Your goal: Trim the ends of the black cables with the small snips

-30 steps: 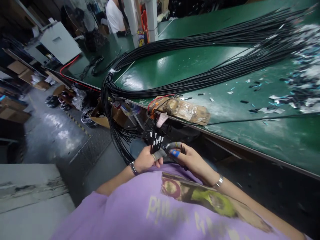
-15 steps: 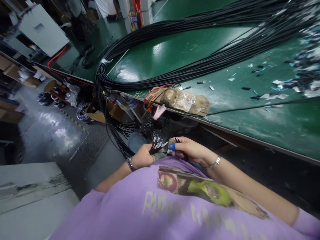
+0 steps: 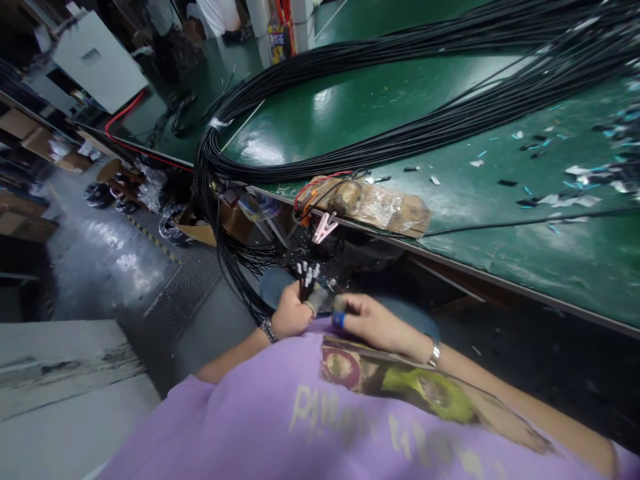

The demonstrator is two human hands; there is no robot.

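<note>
A workshop's green table (image 3: pixel 380 100) carries a long black cable bundle (image 3: pixel 400 60) that droops off its edge at nine o'clock. Below, the left hand (image 3: pixel 293 313) grips a tuft of white-tipped cable ends (image 3: pixel 306 279), drawn tighter than a second ago. The right hand (image 3: pixel 367 323), at three o'clock of it, now lies flatter; its fingers' hold cannot be told.

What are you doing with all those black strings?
They are thin black cables. The left hand grips a small bunch of cable ends with pale tips pointing up. The right hand, a blue cover on one finger, is right beside it. The big cable bundle lies across the green table and droops over its edge.
</note>
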